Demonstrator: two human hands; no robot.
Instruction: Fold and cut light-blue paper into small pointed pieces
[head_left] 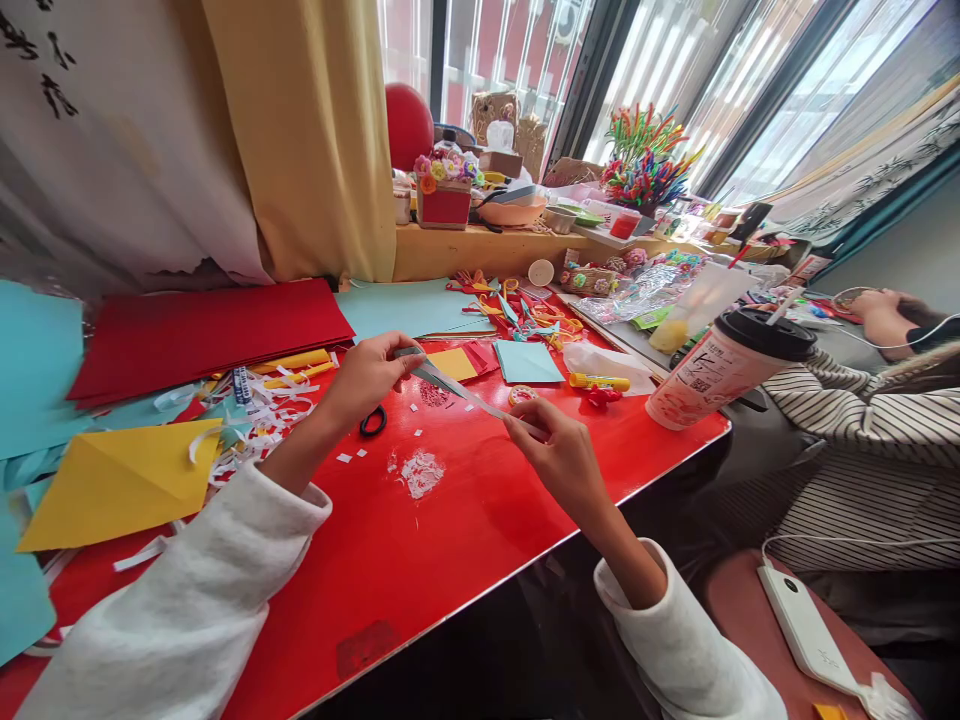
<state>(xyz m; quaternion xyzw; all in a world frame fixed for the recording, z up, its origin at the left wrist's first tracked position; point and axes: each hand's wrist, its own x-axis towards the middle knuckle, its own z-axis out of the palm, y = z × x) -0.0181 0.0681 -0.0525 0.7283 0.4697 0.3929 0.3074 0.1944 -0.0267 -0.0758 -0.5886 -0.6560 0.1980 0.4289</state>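
Observation:
A thin, pale grey strip [469, 398], which looks like paper, is stretched on a slant above the red table. My left hand [373, 375] pinches its upper end between thumb and fingers, where a small darker patch shows. My right hand [559, 450] pinches the lower end, with a short tip sticking out past the fingers. Beneath the strip lie a stack of yellow and red paper squares [452, 363] and a small roll of tape [523, 395]. A black ring [373, 421], perhaps a scissors handle, rests near my left wrist.
Light blue squares [527, 361], a yellow glue stick [598, 382] and a lidded drink cup [727, 365] stand toward the right. White paper scraps [422, 473] dot the red table [420, 580]. Red sheets [210, 335] and a yellow sheet [124, 480] lie left. A person in a striped sleeve [832, 410] sits at right.

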